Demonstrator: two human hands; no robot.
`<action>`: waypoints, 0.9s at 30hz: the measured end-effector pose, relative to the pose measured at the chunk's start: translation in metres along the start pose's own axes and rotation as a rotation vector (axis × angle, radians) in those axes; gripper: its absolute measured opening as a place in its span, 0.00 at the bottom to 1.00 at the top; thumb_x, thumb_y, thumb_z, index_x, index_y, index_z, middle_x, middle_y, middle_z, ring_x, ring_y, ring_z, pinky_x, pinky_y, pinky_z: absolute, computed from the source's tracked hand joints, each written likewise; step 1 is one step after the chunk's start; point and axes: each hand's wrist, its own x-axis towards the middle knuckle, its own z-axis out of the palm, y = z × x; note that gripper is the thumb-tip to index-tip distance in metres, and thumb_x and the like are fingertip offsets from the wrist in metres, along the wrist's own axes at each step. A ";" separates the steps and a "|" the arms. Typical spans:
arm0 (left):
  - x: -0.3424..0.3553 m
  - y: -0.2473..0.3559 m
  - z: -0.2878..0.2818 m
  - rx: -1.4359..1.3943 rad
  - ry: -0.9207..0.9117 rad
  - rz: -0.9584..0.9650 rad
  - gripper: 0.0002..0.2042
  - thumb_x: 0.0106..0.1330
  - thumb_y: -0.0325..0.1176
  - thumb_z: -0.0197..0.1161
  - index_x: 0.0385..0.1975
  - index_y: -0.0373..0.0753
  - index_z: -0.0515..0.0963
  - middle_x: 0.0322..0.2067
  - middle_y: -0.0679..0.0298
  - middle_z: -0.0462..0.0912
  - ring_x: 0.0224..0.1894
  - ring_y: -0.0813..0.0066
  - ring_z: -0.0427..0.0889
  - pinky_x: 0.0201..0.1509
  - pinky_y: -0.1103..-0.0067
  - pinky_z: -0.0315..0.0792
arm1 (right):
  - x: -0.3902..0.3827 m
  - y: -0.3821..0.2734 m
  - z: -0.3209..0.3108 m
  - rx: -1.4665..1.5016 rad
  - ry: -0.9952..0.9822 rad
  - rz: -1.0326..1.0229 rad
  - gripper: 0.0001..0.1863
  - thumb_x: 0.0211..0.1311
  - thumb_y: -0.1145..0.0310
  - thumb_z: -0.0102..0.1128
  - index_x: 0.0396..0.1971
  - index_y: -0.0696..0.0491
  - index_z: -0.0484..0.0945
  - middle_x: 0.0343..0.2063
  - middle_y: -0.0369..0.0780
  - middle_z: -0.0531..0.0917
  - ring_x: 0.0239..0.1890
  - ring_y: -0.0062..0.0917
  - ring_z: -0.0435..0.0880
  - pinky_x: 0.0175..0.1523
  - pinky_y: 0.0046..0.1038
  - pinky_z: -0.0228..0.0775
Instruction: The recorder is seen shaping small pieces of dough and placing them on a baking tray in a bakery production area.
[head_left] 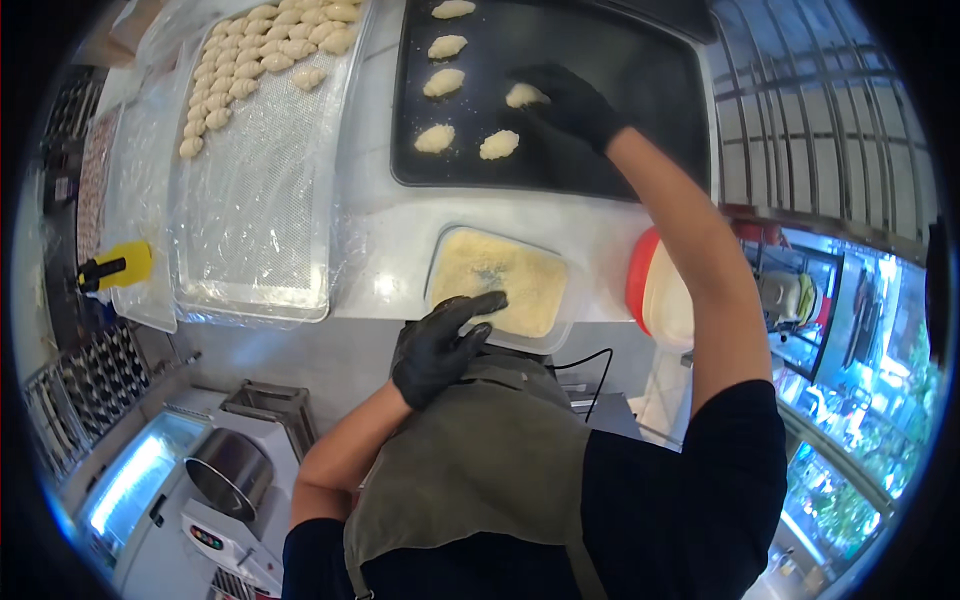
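My gloved right hand [565, 105] grips a crumb-coated dough piece [522, 96] on the black baking tray [640, 160], where several other coated pieces [444, 82] lie. My gloved left hand [450, 345] is over the near-left edge of a shallow plastic container [515, 290] of pale yellow crumbs, its fingers apart with nothing visible between them. At the upper left, a perforated tray [255, 220] under plastic wrap holds many shaped dough pieces [240, 60] in rows.
A red and white tub [655, 280] stands at the counter's [380, 240] right front. A yellow-and-black tool [115, 266] sits far left. Below left are a mixer with steel bowl [228, 473] and metal racks. A railing [810, 110] runs along the right; a cable hangs below the counter.
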 end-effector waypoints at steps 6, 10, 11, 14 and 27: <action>0.028 0.009 -0.062 0.285 0.327 -0.137 0.19 0.62 0.17 0.55 0.54 0.29 0.78 0.55 0.54 0.82 0.54 0.63 0.82 0.62 0.73 0.73 | 0.044 0.056 0.032 -0.064 -0.228 -0.059 0.29 0.55 0.72 0.63 0.60 0.42 0.78 0.54 0.38 0.82 0.53 0.33 0.80 0.60 0.31 0.72; 0.125 0.022 -0.117 0.582 0.438 0.258 0.24 0.62 0.18 0.57 0.61 0.35 0.74 0.57 0.59 0.81 0.57 0.66 0.80 0.62 0.74 0.71 | 0.025 0.025 0.003 -0.011 -0.051 -0.077 0.29 0.57 0.71 0.63 0.61 0.41 0.76 0.55 0.38 0.82 0.53 0.34 0.81 0.59 0.33 0.73; 0.148 0.018 -0.131 0.733 0.423 0.260 0.25 0.62 0.22 0.60 0.63 0.40 0.74 0.58 0.59 0.80 0.56 0.66 0.80 0.61 0.73 0.71 | 0.018 0.024 -0.002 -0.013 -0.005 -0.047 0.29 0.57 0.71 0.63 0.62 0.41 0.76 0.55 0.38 0.81 0.53 0.34 0.81 0.58 0.33 0.73; 0.229 0.010 -0.138 0.808 0.281 0.081 0.27 0.61 0.32 0.66 0.63 0.45 0.73 0.57 0.56 0.78 0.55 0.60 0.79 0.60 0.70 0.73 | -0.008 0.029 -0.016 -0.029 0.133 0.073 0.30 0.58 0.71 0.62 0.63 0.41 0.75 0.56 0.39 0.81 0.53 0.35 0.81 0.58 0.33 0.73; 0.270 -0.045 -0.137 1.009 0.264 0.178 0.31 0.57 0.32 0.69 0.63 0.44 0.71 0.53 0.54 0.79 0.50 0.56 0.81 0.56 0.70 0.75 | -0.023 -0.001 0.028 0.009 0.281 0.152 0.29 0.55 0.71 0.63 0.60 0.49 0.75 0.53 0.41 0.81 0.52 0.36 0.81 0.58 0.31 0.73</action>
